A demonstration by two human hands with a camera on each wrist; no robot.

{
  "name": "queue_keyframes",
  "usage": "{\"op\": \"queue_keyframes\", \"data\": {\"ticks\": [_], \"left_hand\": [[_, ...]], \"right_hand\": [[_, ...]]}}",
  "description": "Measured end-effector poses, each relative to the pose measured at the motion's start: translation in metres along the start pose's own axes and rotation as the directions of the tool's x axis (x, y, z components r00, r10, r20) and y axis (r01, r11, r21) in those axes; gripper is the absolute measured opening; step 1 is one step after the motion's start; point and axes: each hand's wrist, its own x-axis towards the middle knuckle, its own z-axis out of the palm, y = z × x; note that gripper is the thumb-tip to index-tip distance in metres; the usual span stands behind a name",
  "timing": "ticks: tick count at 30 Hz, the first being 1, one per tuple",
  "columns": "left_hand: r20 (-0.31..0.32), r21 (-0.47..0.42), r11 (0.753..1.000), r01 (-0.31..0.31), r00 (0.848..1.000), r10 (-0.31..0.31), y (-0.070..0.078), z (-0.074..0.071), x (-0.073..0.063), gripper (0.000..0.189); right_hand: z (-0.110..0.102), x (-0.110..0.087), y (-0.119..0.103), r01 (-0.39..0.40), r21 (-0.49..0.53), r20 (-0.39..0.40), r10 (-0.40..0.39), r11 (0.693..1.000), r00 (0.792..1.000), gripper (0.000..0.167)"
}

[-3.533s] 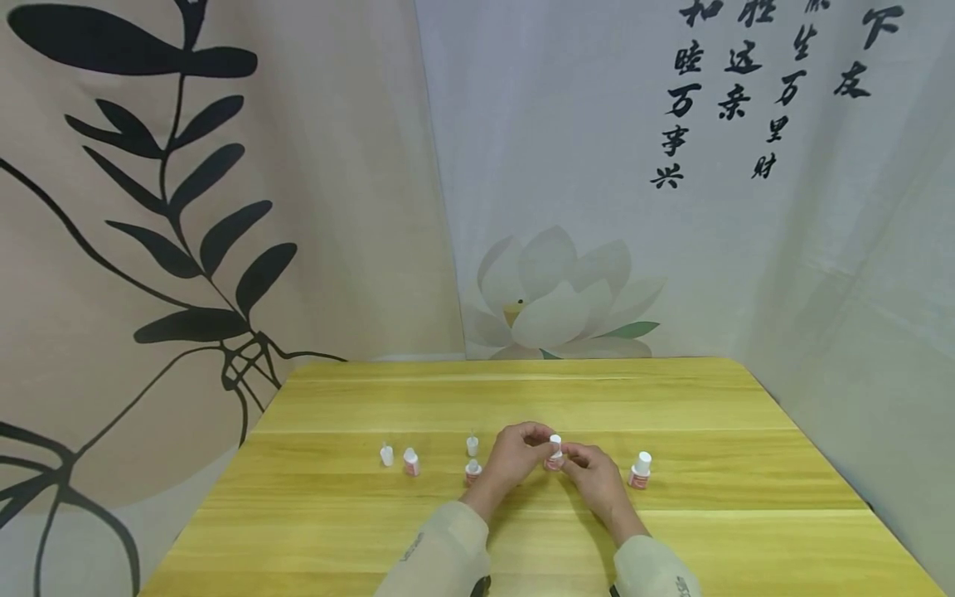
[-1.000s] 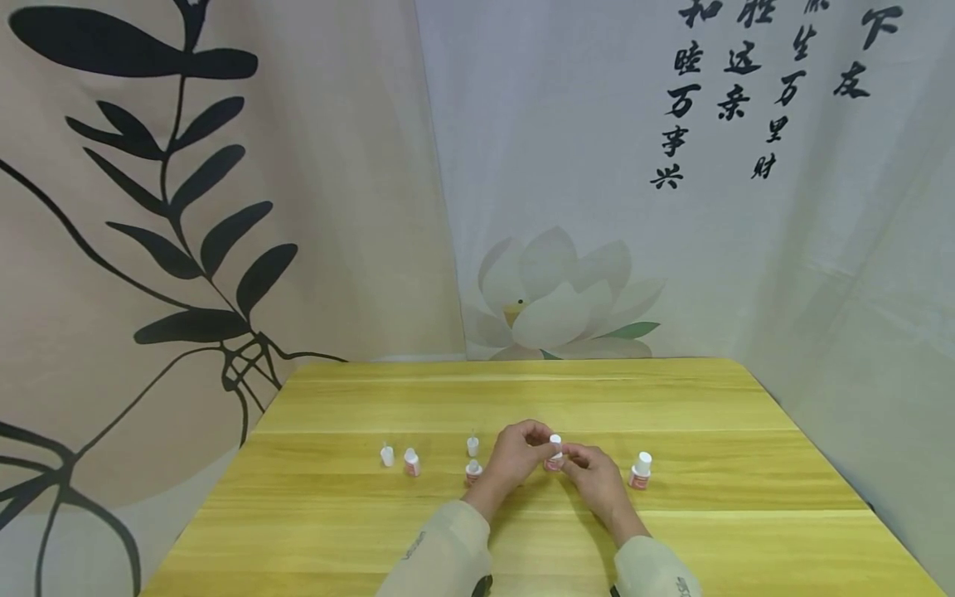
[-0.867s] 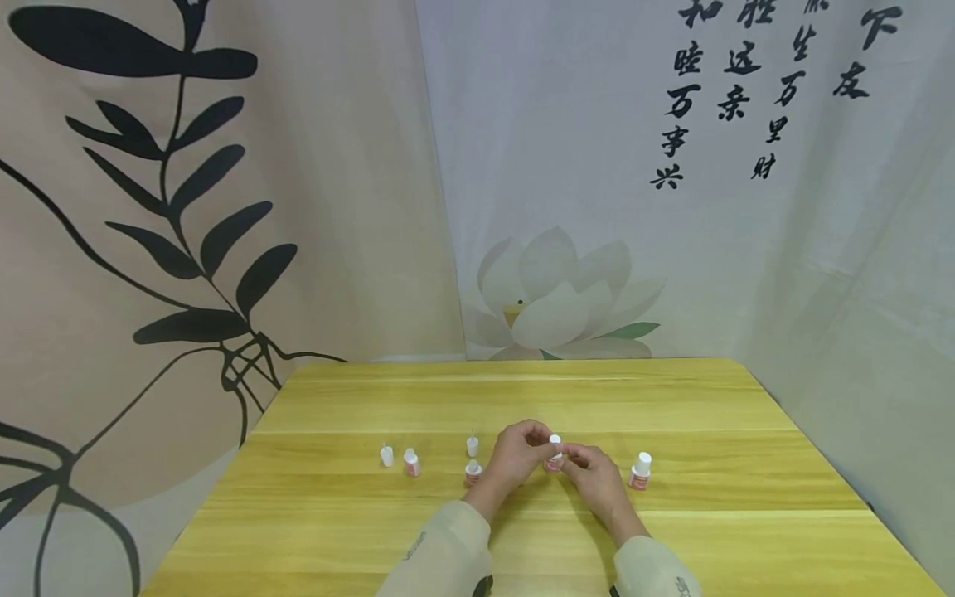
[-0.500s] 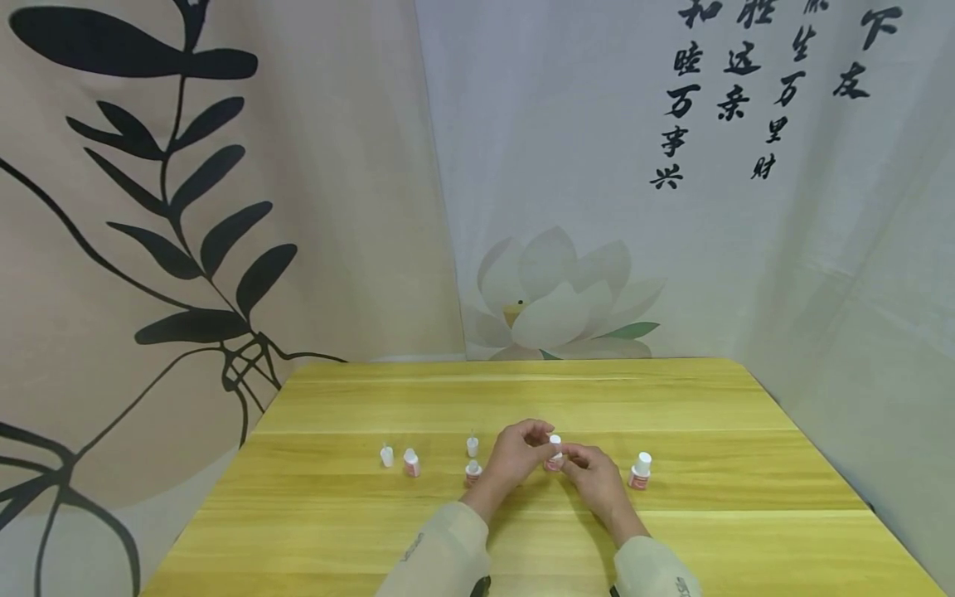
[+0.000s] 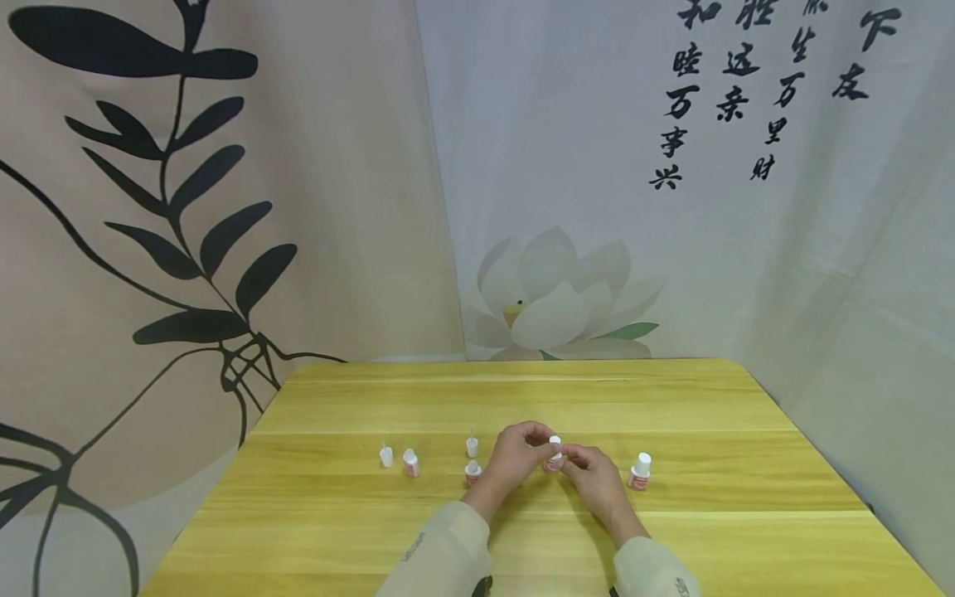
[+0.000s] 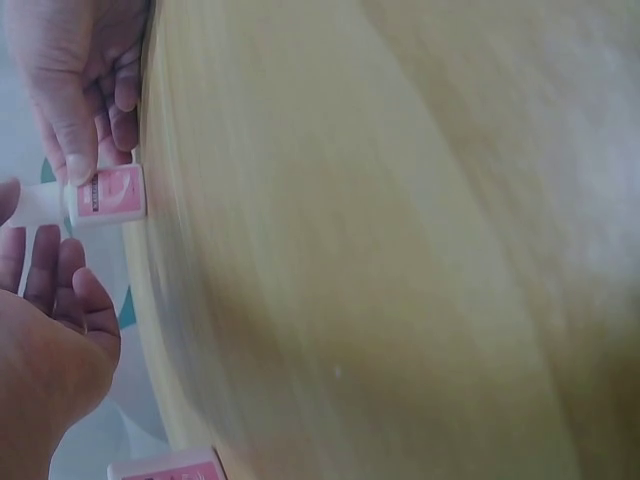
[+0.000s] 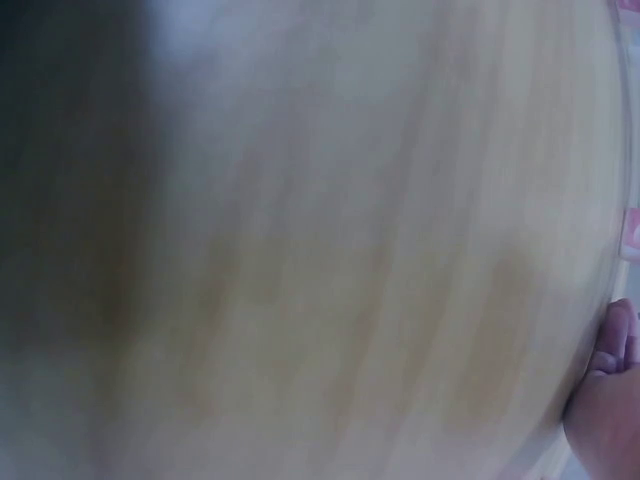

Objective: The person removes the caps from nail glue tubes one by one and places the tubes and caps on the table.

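Note:
A small white bottle with a pink label [image 5: 553,466] stands on the table between both hands. My left hand [image 5: 515,456] pinches its white cap [image 5: 555,440] from the left. With thumb and fingers, my right hand [image 5: 597,481] grips the bottle's body, as the left wrist view shows with the labelled bottle [image 6: 110,194] lying sideways in that picture. The cap appears to sit on the bottle's neck. In the right wrist view only part of a hand [image 7: 605,400] shows at the right edge.
To the right stands a capped bottle [image 5: 640,471]. Left of the hands is an uncapped bottle [image 5: 473,473] with an upturned white cap [image 5: 472,446] behind it. Farther left are another bottle [image 5: 411,463] and an upturned cap [image 5: 386,455]. All rest on the wooden table [image 5: 336,531].
Hardly anything differs: both hands stay at the same bottle, with only very slight finger shifts. The other bottles and caps have not moved.

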Motion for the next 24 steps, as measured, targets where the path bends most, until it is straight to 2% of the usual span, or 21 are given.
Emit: {"op": "queue_keyframes", "data": {"ticks": [8, 16, 24], "left_hand": [[-0.016, -0.006, 1.0, 0.011, 1.0, -0.011, -0.0005, 0.001, -0.0003, 0.016], [0.002, 0.006, 1.0, -0.009, 1.0, 0.009, 0.0008, -0.0012, -0.0021, 0.033], [0.018, -0.019, 1.0, -0.018, 1.0, 0.018, -0.0008, -0.002, -0.0016, 0.019]], "right_hand": [[0.0, -0.0009, -0.0003, -0.005, -0.003, 0.007, 0.005, 1.0, 1.0, 0.019], [-0.0005, -0.0009, -0.0005, -0.009, -0.005, 0.008, 0.009, 1.0, 1.0, 0.019], [-0.0006, 0.0, -0.0029, -0.029, 0.012, 0.024, 0.029, 0.999, 0.999, 0.014]]}}
